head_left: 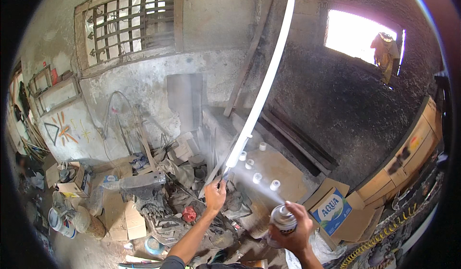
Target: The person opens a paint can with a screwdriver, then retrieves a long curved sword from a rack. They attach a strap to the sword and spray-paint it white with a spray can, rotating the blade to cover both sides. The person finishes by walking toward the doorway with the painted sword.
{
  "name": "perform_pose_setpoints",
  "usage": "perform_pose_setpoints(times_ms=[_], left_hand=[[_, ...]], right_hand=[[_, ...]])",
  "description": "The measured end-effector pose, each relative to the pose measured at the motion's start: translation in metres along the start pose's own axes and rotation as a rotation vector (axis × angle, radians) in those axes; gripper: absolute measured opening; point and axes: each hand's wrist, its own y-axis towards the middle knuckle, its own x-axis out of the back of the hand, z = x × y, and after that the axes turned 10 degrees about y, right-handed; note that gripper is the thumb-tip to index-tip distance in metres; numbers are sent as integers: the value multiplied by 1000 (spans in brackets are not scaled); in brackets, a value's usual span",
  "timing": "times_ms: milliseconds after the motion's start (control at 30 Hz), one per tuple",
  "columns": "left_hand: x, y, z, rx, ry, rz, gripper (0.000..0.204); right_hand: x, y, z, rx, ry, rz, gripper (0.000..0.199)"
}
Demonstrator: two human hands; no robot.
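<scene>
My left hand (215,195) is closed round a thin, dark stub at the lower end of a long white curved piece (269,79). The piece is shaped like a sword scabbard, with a small knob near its lower end, and rises tilted up to the right. Lower right, my right hand (297,231) grips a spray can (282,219), one finger on its top. Pale mist (257,186) streams from the nozzle leftward toward the lower end of the white piece. Beyond my hands, several small white cylinders (274,185) stand on a brown cardboard sheet (290,170).
A blue-and-white cardboard box (331,211) stands right of the can. Rags and scrap (192,192) are heaped below and left of my left arm. Open cartons (122,221) and a white bucket (61,223) sit at left. Dark beams (297,141) lie along the back wall.
</scene>
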Motion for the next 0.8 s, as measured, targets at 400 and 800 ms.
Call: perform_pose_setpoints(times_ms=[400, 800], left_hand=[[24, -5, -11, 172, -281, 290, 28], [18, -1, -22, 84, 129, 45, 19]], right_hand=[[36, 142, -48, 51, 75, -357, 59], [3, 96, -23, 45, -33, -122, 65]])
